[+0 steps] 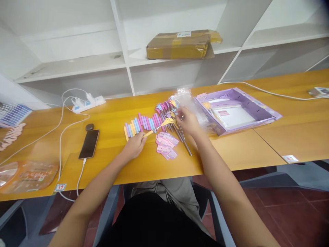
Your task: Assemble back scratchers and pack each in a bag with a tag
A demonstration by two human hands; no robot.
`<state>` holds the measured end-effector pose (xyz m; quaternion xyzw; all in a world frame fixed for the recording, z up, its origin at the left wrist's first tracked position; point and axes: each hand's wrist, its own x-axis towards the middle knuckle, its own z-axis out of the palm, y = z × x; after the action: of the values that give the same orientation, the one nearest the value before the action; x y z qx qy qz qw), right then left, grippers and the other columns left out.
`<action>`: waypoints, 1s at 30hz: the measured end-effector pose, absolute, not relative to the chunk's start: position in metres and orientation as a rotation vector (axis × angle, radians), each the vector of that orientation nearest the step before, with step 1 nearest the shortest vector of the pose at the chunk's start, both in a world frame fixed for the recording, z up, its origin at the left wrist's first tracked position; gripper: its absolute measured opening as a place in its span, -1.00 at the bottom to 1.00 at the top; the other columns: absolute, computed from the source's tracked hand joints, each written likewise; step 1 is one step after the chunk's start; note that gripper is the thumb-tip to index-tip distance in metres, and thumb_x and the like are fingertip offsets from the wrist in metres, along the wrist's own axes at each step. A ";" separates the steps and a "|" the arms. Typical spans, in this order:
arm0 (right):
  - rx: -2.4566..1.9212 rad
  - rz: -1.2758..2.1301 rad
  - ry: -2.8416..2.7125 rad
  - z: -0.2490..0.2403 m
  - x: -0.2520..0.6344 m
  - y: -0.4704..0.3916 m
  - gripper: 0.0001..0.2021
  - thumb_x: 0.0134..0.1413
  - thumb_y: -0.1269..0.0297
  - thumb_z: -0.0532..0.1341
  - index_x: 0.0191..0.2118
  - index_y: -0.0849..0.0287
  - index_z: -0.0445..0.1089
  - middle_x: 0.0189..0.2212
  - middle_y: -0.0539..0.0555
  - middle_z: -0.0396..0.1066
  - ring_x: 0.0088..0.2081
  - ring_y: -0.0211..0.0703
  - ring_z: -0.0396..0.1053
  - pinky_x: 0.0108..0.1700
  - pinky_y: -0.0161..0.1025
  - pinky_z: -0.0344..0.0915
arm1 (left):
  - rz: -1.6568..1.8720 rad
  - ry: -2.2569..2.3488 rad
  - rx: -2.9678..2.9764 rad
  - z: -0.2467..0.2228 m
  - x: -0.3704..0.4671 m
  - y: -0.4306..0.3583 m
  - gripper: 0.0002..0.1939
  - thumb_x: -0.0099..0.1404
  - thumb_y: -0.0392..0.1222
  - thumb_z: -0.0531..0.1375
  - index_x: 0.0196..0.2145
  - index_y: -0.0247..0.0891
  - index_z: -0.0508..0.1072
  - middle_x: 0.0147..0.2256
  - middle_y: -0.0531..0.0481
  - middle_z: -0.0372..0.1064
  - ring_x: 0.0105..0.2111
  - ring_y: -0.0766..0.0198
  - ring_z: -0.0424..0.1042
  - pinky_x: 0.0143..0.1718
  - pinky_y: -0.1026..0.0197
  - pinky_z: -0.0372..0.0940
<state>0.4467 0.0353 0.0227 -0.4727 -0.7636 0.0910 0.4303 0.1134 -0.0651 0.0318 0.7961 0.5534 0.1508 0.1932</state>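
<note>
My left hand (135,145) is closed round the yellow handle of a back scratcher (167,121), whose hand-shaped yellow head points right over the pile. My right hand (189,120) has its fingers curled together at the heap of back scratchers (164,107) with pink, purple, blue and yellow heads; what its fingertips hold is hard to see. Bare metal rods (185,144) stick out below that hand. Coloured handle tubes (140,124) lie in a row beyond my left hand. Small pink printed cards (166,145) are scattered between my hands, close to the table's front.
A purple open box (253,99) with papers inside stands on the right, clear plastic bags (186,99) beside it. On the left lie a phone (88,144) on its cable, a power strip (89,103) and an orange plastic package (33,176). A taped carton (177,46) rests on the shelf.
</note>
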 end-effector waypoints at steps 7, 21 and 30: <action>-1.682 -0.215 -1.550 -0.004 0.502 0.042 -0.71 0.33 0.22 0.18 0.04 0.21 0.51 -0.02 0.31 0.44 0.00 0.20 0.42 0.17 0.12 0.35 | 0.538 1.523 2.114 0.025 0.112 -0.076 -0.61 0.68 0.11 -0.11 0.04 -0.16 0.36 -0.33 0.01 0.40 -0.33 0.09 0.42 -0.25 0.12 0.17; -1.880 -0.153 -1.516 -0.028 0.520 0.052 -0.52 0.21 0.25 0.26 0.21 0.28 0.36 0.05 0.39 0.45 0.11 0.28 0.36 0.24 0.20 0.29 | 0.720 1.443 2.003 0.018 0.110 -0.072 -0.56 0.69 0.04 -0.09 0.35 -0.19 0.23 -0.24 0.00 0.43 -0.32 0.18 0.39 -0.19 0.13 0.23; -1.356 0.115 -1.427 0.016 0.463 0.028 -0.64 0.42 0.11 0.19 0.21 0.14 0.36 -0.09 0.17 0.47 -0.21 -0.05 0.42 -0.08 -0.07 0.42 | 0.959 1.325 1.878 0.014 0.112 -0.070 -0.63 0.62 -0.09 0.02 0.27 -0.12 0.38 -0.09 -0.09 0.46 -0.24 0.20 0.40 -0.11 0.14 0.35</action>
<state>0.4632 0.0279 0.0161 -0.5735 -0.6033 0.0488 0.5520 0.1122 -0.0705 0.0144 0.7144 0.5041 0.3650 0.3197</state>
